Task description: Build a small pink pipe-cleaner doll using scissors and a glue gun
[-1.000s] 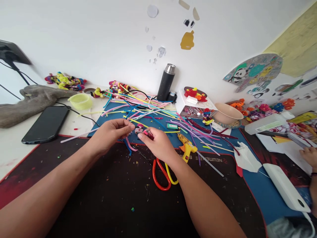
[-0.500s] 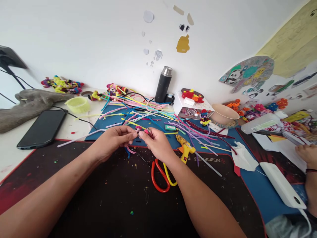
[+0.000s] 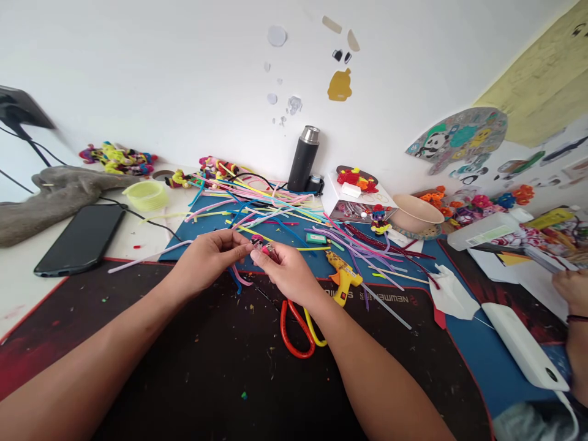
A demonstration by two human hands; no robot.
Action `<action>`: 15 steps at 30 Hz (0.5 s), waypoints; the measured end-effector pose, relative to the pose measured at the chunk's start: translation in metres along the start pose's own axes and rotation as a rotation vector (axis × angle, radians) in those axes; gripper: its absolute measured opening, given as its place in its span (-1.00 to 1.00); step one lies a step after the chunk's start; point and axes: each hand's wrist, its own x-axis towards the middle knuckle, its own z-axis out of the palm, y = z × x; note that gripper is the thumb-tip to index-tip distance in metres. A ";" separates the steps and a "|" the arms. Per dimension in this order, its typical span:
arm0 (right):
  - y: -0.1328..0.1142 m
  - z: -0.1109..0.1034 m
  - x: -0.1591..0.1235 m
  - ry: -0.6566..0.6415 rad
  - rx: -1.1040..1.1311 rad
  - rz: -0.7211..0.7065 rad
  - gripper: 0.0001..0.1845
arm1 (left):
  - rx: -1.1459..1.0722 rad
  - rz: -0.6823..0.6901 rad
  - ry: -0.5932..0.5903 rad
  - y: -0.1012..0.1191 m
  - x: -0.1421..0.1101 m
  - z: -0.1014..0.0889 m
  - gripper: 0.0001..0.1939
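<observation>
My left hand [image 3: 214, 258] is closed in a pinch on a small pipe-cleaner doll [image 3: 258, 239] with a pink and black head. Blue and pink pipe-cleaner ends hang below the fingers, probably part of it. Closed right beside it, my right hand [image 3: 289, 269] grips a small pink object [image 3: 267, 250] with a metallic-looking end, mostly hidden by the fingers. The fingertips of both hands meet at the doll's head. Below my right hand, red-handled pliers or scissors [image 3: 297, 352] with one yellow handle lie on the black mat [image 3: 206, 380].
A yellow glue gun [image 3: 342, 278] lies right of my hands. Behind spread many pipe cleaners [image 3: 257, 202], a black thermos [image 3: 304, 159] and a white box [image 3: 335, 196]. A phone [image 3: 80, 239] rests at left. At far right are a white device [image 3: 523, 346] and another person's hand [image 3: 569, 291].
My hands have drawn closer together, bringing the pink object up against the doll's head. The dark strand seen between them a second ago is now covered. The view has shifted slightly.
</observation>
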 end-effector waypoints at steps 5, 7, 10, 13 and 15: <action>0.000 0.001 0.001 -0.019 0.023 0.008 -0.51 | 0.027 0.008 0.019 0.002 0.000 0.000 -0.37; 0.000 0.001 0.001 -0.018 0.032 0.012 -0.48 | 0.014 0.008 0.017 0.003 0.000 0.000 -0.39; 0.002 0.001 0.003 -0.011 0.037 0.022 -0.45 | -0.007 0.000 0.012 0.003 0.000 0.000 -0.42; 0.005 0.001 0.004 -0.011 0.042 0.019 -0.46 | -0.040 -0.010 0.007 0.002 0.000 -0.001 -0.43; 0.005 0.001 0.004 -0.009 0.041 0.010 -0.49 | -0.080 -0.025 -0.007 0.000 0.000 -0.002 -0.45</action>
